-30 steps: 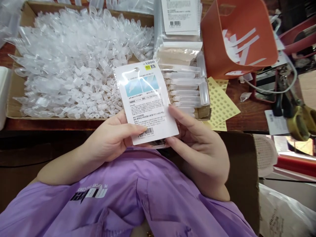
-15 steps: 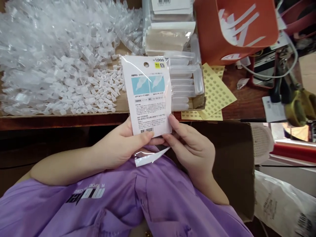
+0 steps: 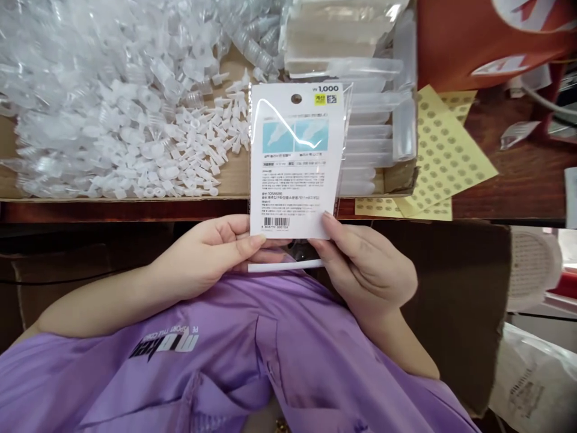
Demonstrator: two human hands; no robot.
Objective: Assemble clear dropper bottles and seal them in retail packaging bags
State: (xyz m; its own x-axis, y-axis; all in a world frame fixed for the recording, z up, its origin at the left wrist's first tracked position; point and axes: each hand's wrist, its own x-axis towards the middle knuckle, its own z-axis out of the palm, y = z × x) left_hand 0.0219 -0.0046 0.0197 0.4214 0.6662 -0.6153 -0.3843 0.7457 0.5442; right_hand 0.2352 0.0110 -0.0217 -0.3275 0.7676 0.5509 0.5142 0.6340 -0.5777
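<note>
A clear plastic packet with a white printed card (image 3: 295, 162) stands upright in front of me, barcode end down. My left hand (image 3: 205, 261) pinches its lower left corner, thumb across the card's bottom edge. My right hand (image 3: 367, 267) pinches the lower right corner. The packet's white flap (image 3: 283, 265) is folded out below the card between both hands. Behind it lies a shallow cardboard tray (image 3: 225, 183) heaped with clear plastic tubes and small white caps (image 3: 180, 156).
Clear tubes lie in rows (image 3: 374, 129) at the tray's right end, under stacked packets (image 3: 333, 36). Yellow sticker sheets (image 3: 444, 159) lie on the wooden table (image 3: 518, 192). An orange bin (image 3: 487, 42) stands at the back right. A brown carton (image 3: 455, 300) sits by my right knee.
The packet has turned from tilted to upright and square to me. Both hands shifted down to its bottom corners, and the flap now lies folded flat beneath the card. My view moved closer to the tray.
</note>
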